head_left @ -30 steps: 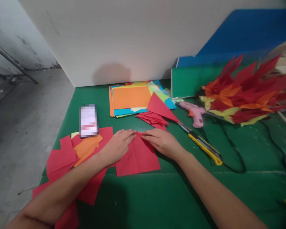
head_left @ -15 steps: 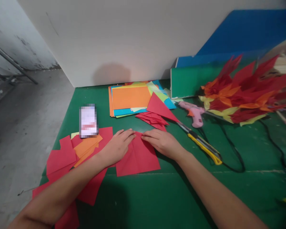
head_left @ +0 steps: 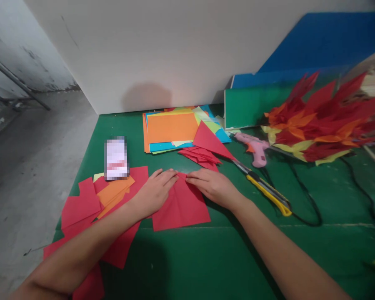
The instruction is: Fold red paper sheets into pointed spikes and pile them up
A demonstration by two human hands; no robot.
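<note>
A red sheet of paper (head_left: 181,206) with a crease down its middle lies on the green table (head_left: 190,266). At its far left edge, my left hand (head_left: 156,189) has its fingers closed together on the paper. My right hand (head_left: 212,187) pinches the far right edge, a short gap from the left. Just beyond them sit several folded red papers (head_left: 200,156), with a pointed red piece (head_left: 209,139) on top. Left of my left hand are orange paper pieces (head_left: 115,193) and more red paper (head_left: 79,208).
A blurred-out phone (head_left: 116,158) lies at the left. Coloured sheets (head_left: 171,128) are stacked at the back. A yellow box cutter (head_left: 268,193), a pink glue gun (head_left: 254,148) with a black cord, and a red-orange paper flame shape (head_left: 325,121) occupy the right. A white board (head_left: 162,50) stands behind.
</note>
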